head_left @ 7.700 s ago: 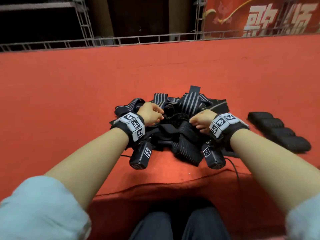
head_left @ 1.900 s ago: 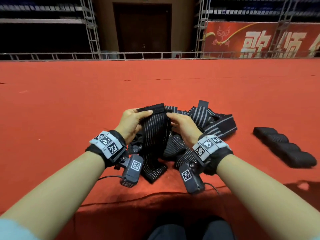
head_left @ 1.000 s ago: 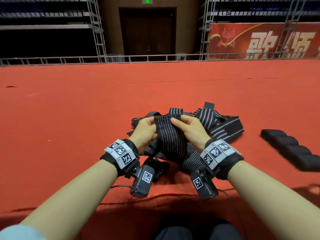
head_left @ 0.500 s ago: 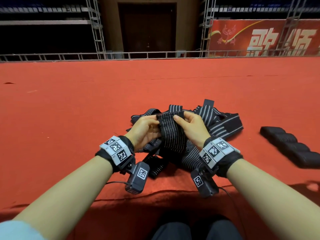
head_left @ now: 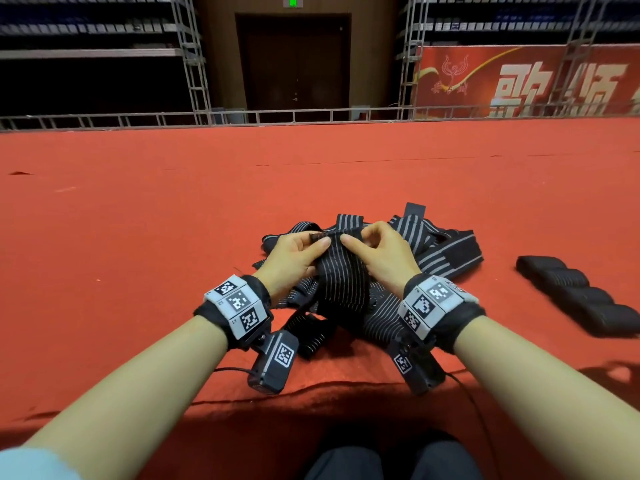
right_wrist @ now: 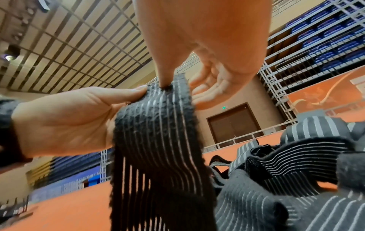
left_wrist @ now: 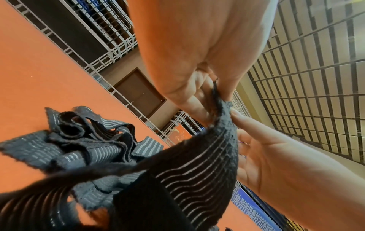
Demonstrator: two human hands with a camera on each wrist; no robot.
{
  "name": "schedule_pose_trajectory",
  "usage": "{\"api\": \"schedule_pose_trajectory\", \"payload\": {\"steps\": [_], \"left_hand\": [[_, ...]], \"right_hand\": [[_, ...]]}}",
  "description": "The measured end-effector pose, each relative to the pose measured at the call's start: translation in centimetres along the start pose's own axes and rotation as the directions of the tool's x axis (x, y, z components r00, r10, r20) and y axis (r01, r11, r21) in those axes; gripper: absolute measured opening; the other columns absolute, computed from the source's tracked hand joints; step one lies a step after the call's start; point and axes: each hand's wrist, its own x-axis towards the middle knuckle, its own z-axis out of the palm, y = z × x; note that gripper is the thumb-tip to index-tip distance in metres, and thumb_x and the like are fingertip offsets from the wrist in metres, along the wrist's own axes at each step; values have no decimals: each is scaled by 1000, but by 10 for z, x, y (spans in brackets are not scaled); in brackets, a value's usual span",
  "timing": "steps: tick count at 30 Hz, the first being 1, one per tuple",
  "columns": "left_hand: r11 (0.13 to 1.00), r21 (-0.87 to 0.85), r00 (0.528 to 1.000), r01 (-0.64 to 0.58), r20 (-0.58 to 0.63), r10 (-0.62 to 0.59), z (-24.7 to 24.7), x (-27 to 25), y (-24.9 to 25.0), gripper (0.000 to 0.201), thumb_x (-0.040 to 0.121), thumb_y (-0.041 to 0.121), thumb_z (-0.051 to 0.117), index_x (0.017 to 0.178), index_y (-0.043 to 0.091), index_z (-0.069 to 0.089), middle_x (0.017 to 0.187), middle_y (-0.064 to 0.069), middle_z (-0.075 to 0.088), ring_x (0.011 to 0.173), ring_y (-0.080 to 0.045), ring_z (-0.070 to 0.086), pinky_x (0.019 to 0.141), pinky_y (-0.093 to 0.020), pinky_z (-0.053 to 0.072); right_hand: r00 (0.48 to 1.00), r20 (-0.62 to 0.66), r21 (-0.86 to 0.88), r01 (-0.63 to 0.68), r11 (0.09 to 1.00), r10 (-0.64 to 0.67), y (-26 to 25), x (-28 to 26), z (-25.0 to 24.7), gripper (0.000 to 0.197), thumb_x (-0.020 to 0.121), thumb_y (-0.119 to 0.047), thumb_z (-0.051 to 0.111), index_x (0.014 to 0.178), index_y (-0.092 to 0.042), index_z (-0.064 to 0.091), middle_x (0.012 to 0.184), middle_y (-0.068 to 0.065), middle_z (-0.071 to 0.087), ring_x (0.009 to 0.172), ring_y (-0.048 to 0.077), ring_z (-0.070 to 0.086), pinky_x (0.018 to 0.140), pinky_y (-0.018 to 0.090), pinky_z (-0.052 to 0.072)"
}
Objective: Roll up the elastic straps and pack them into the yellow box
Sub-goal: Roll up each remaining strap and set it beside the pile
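A black elastic strap (head_left: pixel 341 278) with thin white stripes hangs from both my hands above a tangled pile of straps (head_left: pixel 446 247) on the red carpet. My left hand (head_left: pixel 304 245) pinches the strap's top end at its left corner, thumb on the near side. My right hand (head_left: pixel 363 242) pinches the same end at the right corner. The top edge is folded over into a small tight roll. In the left wrist view the strap (left_wrist: pixel 197 168) drapes down from the fingers; in the right wrist view the strap (right_wrist: pixel 158 132) hangs likewise. No yellow box is in view.
Several rolled black straps (head_left: pixel 581 299) lie in a row on the carpet at the right. The carpet's front edge (head_left: pixel 311 389) runs just below my wrists, with my knees beneath it. A metal railing (head_left: pixel 242 116) borders the far side.
Both hands have stayed at the strap's top end, and the flat edge has been turned over into a small roll. The hands sit slightly closer together.
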Motion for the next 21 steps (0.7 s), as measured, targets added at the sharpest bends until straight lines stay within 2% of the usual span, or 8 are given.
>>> {"api": "schedule_pose_trajectory", "payload": {"steps": [2, 3, 5, 8, 12, 14, 18, 21], "left_hand": [[998, 54, 1000, -23, 13, 22, 1, -1, 7, 16, 100, 11, 48, 104, 6, 63, 96, -5, 68, 87, -13, 66, 78, -27, 57], [996, 82, 999, -38, 18, 37, 2, -2, 12, 16, 100, 11, 47, 103, 7, 62, 94, -4, 67, 84, -11, 66, 77, -27, 56], [990, 120, 997, -76, 18, 74, 5, -3, 24, 17, 101, 11, 45, 99, 10, 62, 91, -3, 66, 80, -10, 64, 74, -26, 55], [975, 173, 990, -140, 4, 142, 7, -5, 43, 19, 102, 13, 44, 99, 13, 63, 93, -6, 66, 85, -18, 62, 75, -32, 51], [949, 173, 958, -263, -67, 277, 12, -10, 82, 20, 101, 13, 47, 109, 3, 62, 96, -8, 68, 83, -12, 66, 76, -26, 54], [926, 174, 931, -335, -92, 354, 17, -13, 104, 22, 100, 13, 48, 112, 1, 62, 98, -8, 69, 83, -10, 68, 76, -25, 55], [878, 202, 877, -434, -129, 463, 29, -19, 144, 20, 102, 15, 43, 97, 10, 61, 90, -4, 67, 78, -7, 66, 71, -22, 53], [836, 265, 835, -480, -153, 528, 36, -20, 164, 22, 103, 18, 38, 94, 13, 58, 94, -8, 64, 86, -15, 62, 81, -36, 53]], "right_hand": [[999, 44, 65, -27, 998, 24, -6, 1, -7, 35, 84, -45, 69, 107, -20, 61, 90, -6, 60, 84, 12, 60, 72, 31, 51], [997, 72, 106, -19, 994, 12, -10, 3, -9, 28, 86, -40, 68, 106, -21, 64, 91, -6, 62, 87, 13, 61, 74, 31, 51], [996, 86, 171, 18, 985, -33, -23, 4, -14, 5, 89, -28, 68, 91, -24, 68, 86, -6, 68, 85, 10, 63, 74, 29, 50], [996, 29, 207, 73, 976, -80, -46, 8, -24, 9, 85, -20, 72, 79, -25, 69, 81, -6, 71, 78, 6, 65, 78, 26, 52], [986, -46, 223, 166, 961, -160, -89, 9, -43, 4, 84, -19, 73, 82, -20, 70, 74, -8, 67, 67, -2, 60, 63, 12, 44], [970, -99, 221, 241, 945, -224, -112, 9, -53, 3, 85, -19, 72, 83, -18, 69, 73, -9, 65, 66, -2, 58, 61, 11, 43], [919, -183, 177, 380, 908, -349, -149, 9, -68, 10, 87, -18, 69, 80, -21, 63, 67, -12, 59, 65, 2, 56, 65, 23, 47], [890, -205, 102, 433, 896, -407, -168, 9, -75, 9, 88, -25, 66, 82, -22, 61, 71, -9, 58, 71, 9, 57, 71, 36, 51]]}}
